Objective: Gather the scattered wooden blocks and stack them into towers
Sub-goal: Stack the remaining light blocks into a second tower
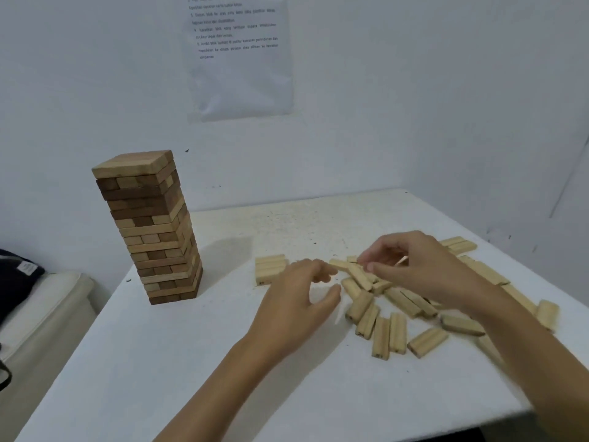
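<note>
Scattered pale rectangular wooden blocks (389, 333): loose on the white table (191, 378), right of centre; likely light, stiff and smooth, best pinched across the long sides.
Left hand (296, 301): beside the pile, fingers loosely curled, holding nothing.
Right hand (424, 269): curled over the pile; grip cannot be told.
Short row of pale blocks (270, 269): side by side, behind the left hand.
Tall two-tone block tower (149, 231): far left, upright.
</note>
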